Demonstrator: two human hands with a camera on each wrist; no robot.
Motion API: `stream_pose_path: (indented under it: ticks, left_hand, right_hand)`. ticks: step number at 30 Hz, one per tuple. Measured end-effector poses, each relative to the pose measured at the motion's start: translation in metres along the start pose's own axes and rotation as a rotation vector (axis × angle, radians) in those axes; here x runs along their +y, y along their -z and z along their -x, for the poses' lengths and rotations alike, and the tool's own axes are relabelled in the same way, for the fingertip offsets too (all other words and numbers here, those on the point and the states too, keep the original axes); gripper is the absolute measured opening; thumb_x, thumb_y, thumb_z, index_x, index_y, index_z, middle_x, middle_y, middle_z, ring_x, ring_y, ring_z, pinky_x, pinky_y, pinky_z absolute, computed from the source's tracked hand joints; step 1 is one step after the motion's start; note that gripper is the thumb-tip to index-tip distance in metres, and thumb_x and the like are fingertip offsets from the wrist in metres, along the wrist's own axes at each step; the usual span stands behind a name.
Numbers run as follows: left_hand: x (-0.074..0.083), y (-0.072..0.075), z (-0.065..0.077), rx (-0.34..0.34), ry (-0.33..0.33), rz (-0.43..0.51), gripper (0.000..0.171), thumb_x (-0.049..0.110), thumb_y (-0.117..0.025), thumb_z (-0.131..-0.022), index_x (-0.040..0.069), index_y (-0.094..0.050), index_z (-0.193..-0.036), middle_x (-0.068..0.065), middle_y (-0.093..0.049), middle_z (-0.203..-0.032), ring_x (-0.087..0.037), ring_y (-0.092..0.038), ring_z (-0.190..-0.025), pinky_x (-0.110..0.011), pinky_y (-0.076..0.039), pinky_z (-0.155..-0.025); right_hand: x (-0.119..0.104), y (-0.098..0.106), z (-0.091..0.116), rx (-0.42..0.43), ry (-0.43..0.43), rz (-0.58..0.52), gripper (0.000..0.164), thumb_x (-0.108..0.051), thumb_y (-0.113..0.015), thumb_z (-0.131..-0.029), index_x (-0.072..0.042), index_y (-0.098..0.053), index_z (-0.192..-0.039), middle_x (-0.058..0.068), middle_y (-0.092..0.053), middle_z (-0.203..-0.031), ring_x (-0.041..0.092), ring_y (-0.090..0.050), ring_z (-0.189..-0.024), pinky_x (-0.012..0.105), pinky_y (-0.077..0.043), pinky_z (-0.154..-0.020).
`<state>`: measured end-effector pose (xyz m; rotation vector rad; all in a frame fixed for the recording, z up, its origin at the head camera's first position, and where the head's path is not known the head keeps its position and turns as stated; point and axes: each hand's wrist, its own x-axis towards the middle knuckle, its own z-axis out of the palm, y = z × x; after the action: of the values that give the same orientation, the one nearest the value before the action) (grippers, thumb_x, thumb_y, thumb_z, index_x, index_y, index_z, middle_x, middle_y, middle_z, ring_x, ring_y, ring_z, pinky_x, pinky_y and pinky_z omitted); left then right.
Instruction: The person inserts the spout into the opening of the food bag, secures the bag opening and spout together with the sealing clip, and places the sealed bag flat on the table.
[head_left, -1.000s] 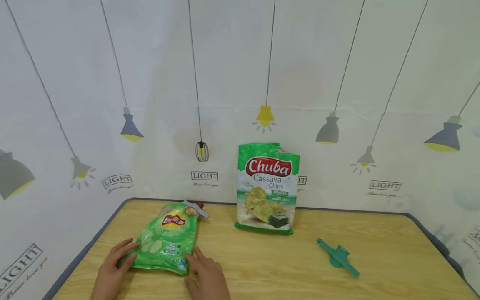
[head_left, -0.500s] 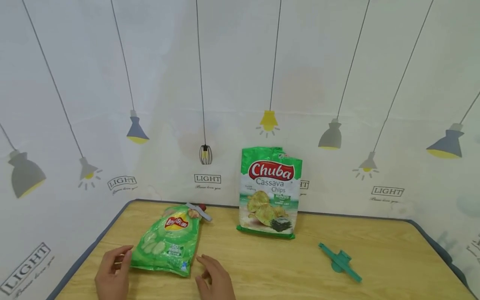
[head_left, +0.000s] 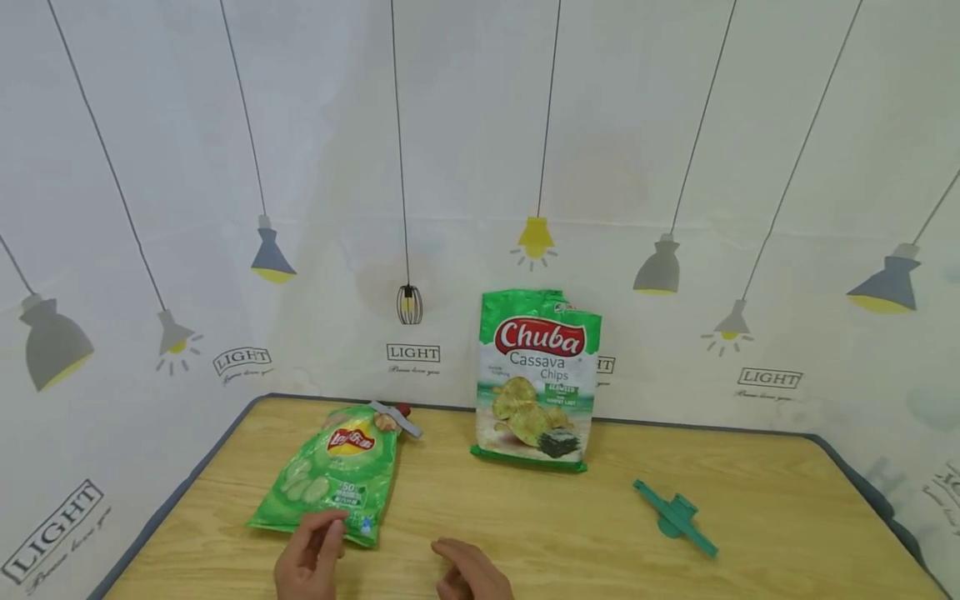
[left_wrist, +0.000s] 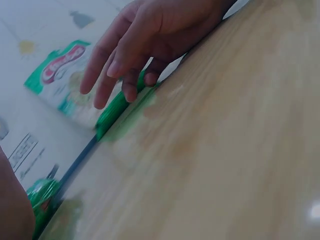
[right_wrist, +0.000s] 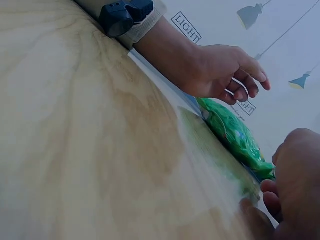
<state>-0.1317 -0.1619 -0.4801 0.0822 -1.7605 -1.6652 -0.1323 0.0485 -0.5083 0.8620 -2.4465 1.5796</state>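
Observation:
A green Lay's chip bag (head_left: 337,475) lies on the left of the table, its top pinched by a grey clip (head_left: 397,419). My left hand (head_left: 309,557) hovers loosely curled in front of the bag's bottom edge and overlaps it in the head view; it grips nothing. In the right wrist view the left hand (right_wrist: 220,72) is raised off the table. My right hand (head_left: 474,571) is right of the bag with relaxed fingers around nothing, as the left wrist view shows the right hand (left_wrist: 145,50) too. A teal clip (head_left: 677,514) lies on the right.
A green and white Chuba cassava chips bag (head_left: 536,379) stands upright against the printed backdrop (head_left: 450,167) at the back of the wooden table (head_left: 540,533). Something dark red (head_left: 403,409) shows behind the grey clip. The table's dark edge (head_left: 675,427) runs along the backdrop.
Both hands have come off the sides of the Lay's bag and moved right; the left is now before its bottom edge. Bags and clips stay in place. The head view has shifted slightly.

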Motion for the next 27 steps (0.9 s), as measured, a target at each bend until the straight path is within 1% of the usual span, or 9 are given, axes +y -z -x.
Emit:
stream_pose_path:
  ticks: [4, 6, 8, 11, 14, 18, 21, 23, 27]
  left_hand:
    - [0.001, -0.016, 0.012, -0.133, -0.061, 0.107, 0.010, -0.014, -0.052, -0.091, -0.014, -0.060, -0.096, -0.015, -0.054, -0.075, -0.016, -0.047, -0.056, -0.031, -0.039, -0.051]
    - [-0.001, -0.024, 0.017, -0.215, -0.060, 0.127, 0.010, -0.011, -0.052, -0.092, -0.013, -0.060, -0.099, -0.012, -0.055, -0.077, -0.018, -0.048, -0.057, -0.031, -0.040, -0.051]
    - [-0.001, -0.032, 0.022, -0.310, -0.024, 0.116, 0.012, -0.005, -0.054, -0.094, -0.010, -0.060, -0.103, -0.009, -0.056, -0.080, -0.019, -0.050, -0.059, -0.031, -0.043, -0.052]
    - [-0.001, -0.046, 0.027, -0.433, 0.031, 0.083, 0.015, 0.001, -0.056, -0.095, -0.004, -0.060, -0.109, -0.004, -0.056, -0.083, -0.016, -0.052, -0.061, -0.029, -0.046, -0.054]
    - [-0.002, -0.060, 0.031, -0.537, 0.026, 0.067, 0.018, 0.001, -0.058, -0.094, -0.001, -0.060, -0.112, -0.002, -0.057, -0.085, -0.011, -0.052, -0.061, -0.026, -0.046, -0.055]
    - [-0.005, -0.076, 0.035, -0.594, -0.026, 0.068, 0.019, 0.000, -0.058, -0.093, 0.004, -0.061, -0.112, 0.000, -0.057, -0.083, -0.007, -0.049, -0.059, -0.023, -0.043, -0.052]
    - [-0.007, -0.087, 0.037, -0.603, -0.020, 0.070, 0.018, 0.001, -0.058, -0.094, 0.004, -0.061, -0.112, 0.000, -0.058, -0.083, -0.006, -0.048, -0.059, -0.023, -0.042, -0.052]
    - [-0.007, -0.093, 0.038, -0.623, 0.003, 0.064, 0.017, 0.004, -0.058, -0.095, 0.003, -0.061, -0.111, 0.000, -0.058, -0.084, -0.006, -0.048, -0.060, -0.023, -0.043, -0.053]
    - [-0.006, -0.103, 0.040, -0.681, 0.023, 0.058, 0.016, 0.008, -0.057, -0.096, 0.002, -0.061, -0.110, -0.002, -0.058, -0.087, -0.006, -0.051, -0.065, -0.024, -0.047, -0.057]
  right_hand:
    - [0.007, 0.018, 0.017, 0.071, 0.005, 0.027, 0.030, -0.016, -0.057, -0.098, -0.004, -0.059, -0.125, 0.012, -0.060, -0.118, 0.001, -0.055, -0.083, 0.022, -0.049, -0.062]
    - [0.009, 0.029, 0.025, 0.104, -0.015, 0.047, 0.030, -0.016, -0.058, -0.097, -0.005, -0.059, -0.125, 0.011, -0.061, -0.116, 0.002, -0.055, -0.081, 0.023, -0.049, -0.060]
    - [0.013, 0.041, 0.032, 0.143, -0.034, 0.078, 0.030, -0.014, -0.059, -0.096, -0.005, -0.059, -0.124, 0.010, -0.061, -0.114, 0.003, -0.056, -0.080, 0.023, -0.049, -0.058]
    - [0.017, 0.060, 0.042, 0.194, -0.099, 0.131, 0.029, -0.012, -0.061, -0.095, -0.005, -0.060, -0.123, 0.009, -0.062, -0.111, 0.003, -0.056, -0.078, 0.023, -0.049, -0.056]
    - [0.022, 0.078, 0.052, 0.233, -0.168, 0.155, 0.029, -0.012, -0.062, -0.095, -0.005, -0.060, -0.123, 0.009, -0.061, -0.111, 0.003, -0.057, -0.078, 0.024, -0.050, -0.056]
    - [0.026, 0.102, 0.065, 0.263, -0.231, 0.203, 0.030, -0.010, -0.063, -0.093, -0.003, -0.059, -0.123, 0.011, -0.060, -0.113, 0.002, -0.057, -0.080, 0.024, -0.051, -0.058]
    - [0.028, 0.118, 0.073, 0.311, -0.292, 0.290, 0.030, -0.007, -0.063, -0.092, -0.005, -0.060, -0.122, 0.010, -0.059, -0.112, 0.000, -0.055, -0.079, 0.023, -0.050, -0.058]
    - [0.031, 0.128, 0.079, 0.387, -0.324, 0.357, 0.028, -0.004, -0.063, -0.091, -0.007, -0.061, -0.119, 0.008, -0.060, -0.107, -0.001, -0.054, -0.076, 0.022, -0.049, -0.057]
    - [0.038, 0.147, 0.089, 0.637, -0.378, 0.484, 0.025, -0.002, -0.062, -0.091, -0.007, -0.063, -0.115, 0.007, -0.059, -0.094, 0.001, -0.049, -0.062, 0.023, -0.046, -0.050]
